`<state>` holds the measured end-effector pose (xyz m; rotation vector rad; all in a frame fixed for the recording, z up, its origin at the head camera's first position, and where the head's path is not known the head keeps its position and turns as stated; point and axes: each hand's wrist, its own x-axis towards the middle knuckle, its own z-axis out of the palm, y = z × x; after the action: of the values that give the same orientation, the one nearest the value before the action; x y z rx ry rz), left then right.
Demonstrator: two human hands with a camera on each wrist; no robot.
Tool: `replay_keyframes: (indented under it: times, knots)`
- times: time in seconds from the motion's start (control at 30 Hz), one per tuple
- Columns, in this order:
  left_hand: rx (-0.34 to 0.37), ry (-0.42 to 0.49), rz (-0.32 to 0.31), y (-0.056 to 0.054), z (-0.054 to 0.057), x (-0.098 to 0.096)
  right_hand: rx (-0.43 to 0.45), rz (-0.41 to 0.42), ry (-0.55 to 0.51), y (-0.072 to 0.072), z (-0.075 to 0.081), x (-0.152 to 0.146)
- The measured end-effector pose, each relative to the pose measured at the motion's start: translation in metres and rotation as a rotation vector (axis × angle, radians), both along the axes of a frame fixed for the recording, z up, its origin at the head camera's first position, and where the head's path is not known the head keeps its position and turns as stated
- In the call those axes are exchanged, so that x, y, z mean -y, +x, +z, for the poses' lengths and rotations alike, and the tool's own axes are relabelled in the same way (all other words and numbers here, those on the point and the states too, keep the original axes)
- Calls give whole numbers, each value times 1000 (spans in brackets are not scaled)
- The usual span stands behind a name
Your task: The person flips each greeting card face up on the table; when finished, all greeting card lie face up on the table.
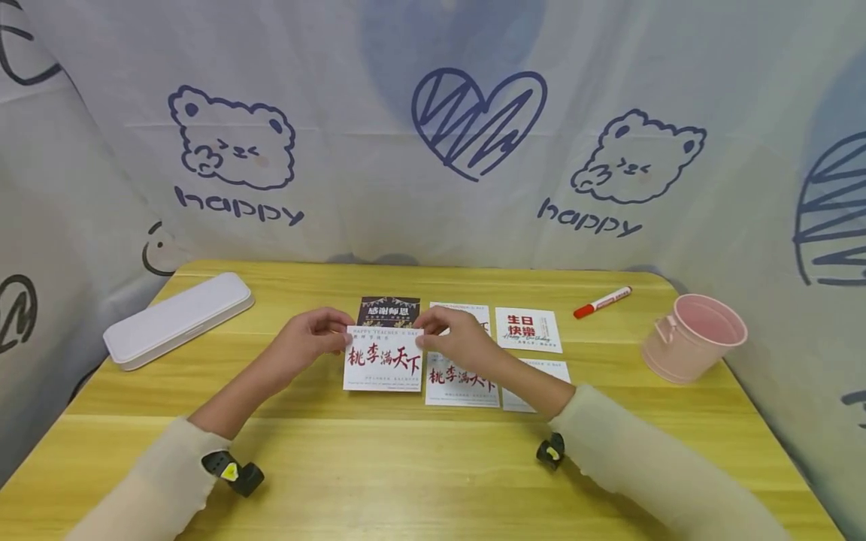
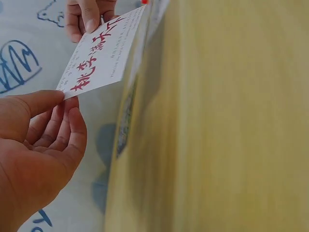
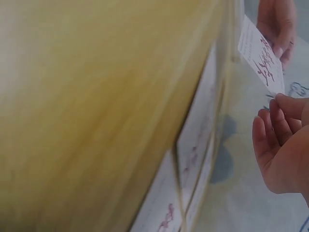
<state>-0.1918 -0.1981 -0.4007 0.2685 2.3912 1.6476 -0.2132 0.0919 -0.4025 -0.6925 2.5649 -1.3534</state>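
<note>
A white greeting card (image 1: pixel 383 359) with large red characters is held up by both hands, raised off the table and tilted toward the head camera. My left hand (image 1: pixel 307 342) pinches its upper left corner between thumb and fingers. At the upper right corner, my right hand (image 1: pixel 460 338) pinches it the same way. In the left wrist view the card (image 2: pixel 99 55) stretches between the two hands. Behind it lies a black card (image 1: pixel 389 306) with light lettering, partly covered. Beneath my right forearm, a similar red-lettered card (image 1: pixel 462 382) lies on the table.
More cards lie to the right, including a birthday card (image 1: pixel 528 329) and a partly hidden white card (image 1: pixel 551 372). A red marker (image 1: pixel 603 301) and a pink mug (image 1: pixel 690 342) stand farther right. A white case (image 1: pixel 179 321) rests at the left of the wooden table (image 1: pixel 379 473).
</note>
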Motion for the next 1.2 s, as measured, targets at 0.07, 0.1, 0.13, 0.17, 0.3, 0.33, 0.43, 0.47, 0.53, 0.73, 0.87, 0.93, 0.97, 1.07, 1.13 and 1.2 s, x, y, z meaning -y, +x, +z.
replay_keyframes:
  times: [0.07,0.1,0.13,0.17,0.3,0.33,0.43,0.47,0.53,0.73,0.87,0.93,0.97,1.07,1.13,1.2]
  knots:
    - [30,-4,-24,-2,-6,2,2,9,45,-1,-4,2]
    - [40,-9,-38,-3,-9,2,3,11,68,-2,-7,2]
    - [48,-16,-48,-5,-12,2,4,14,90,-2,-9,3]
    - [51,-35,-53,-6,-14,3,1,15,117,-3,-11,3]
    - [23,-138,-79,-14,-22,2,-5,31,200,-8,-18,5]
    - [9,-170,-85,-16,-23,2,-9,37,216,-10,-19,6]
    - [-41,-244,-111,-22,-24,0,-11,54,253,-15,-22,8]
    - [-51,-264,-117,-23,-24,0,-10,59,266,-17,-23,8]
    - [-60,-296,-125,-25,-24,-1,-4,72,288,-19,-24,10]
    - [-51,-364,-130,-29,-29,-5,-55,116,353,-22,-30,12]
    - [-53,-407,-137,-31,-28,-6,-104,124,395,-25,-31,14]
    - [-52,-427,-143,-30,-27,-6,-127,127,417,-26,-32,14]
    - [-52,-438,-147,-30,-27,-6,-134,128,426,-26,-32,15]
    - [-68,-483,-156,-28,-24,-7,-124,131,417,-26,-32,13]
    - [-105,-531,-156,-26,-20,-8,-75,122,359,-25,-30,10]
    - [-144,-588,-126,-23,-16,-9,-18,108,277,-23,-25,5]
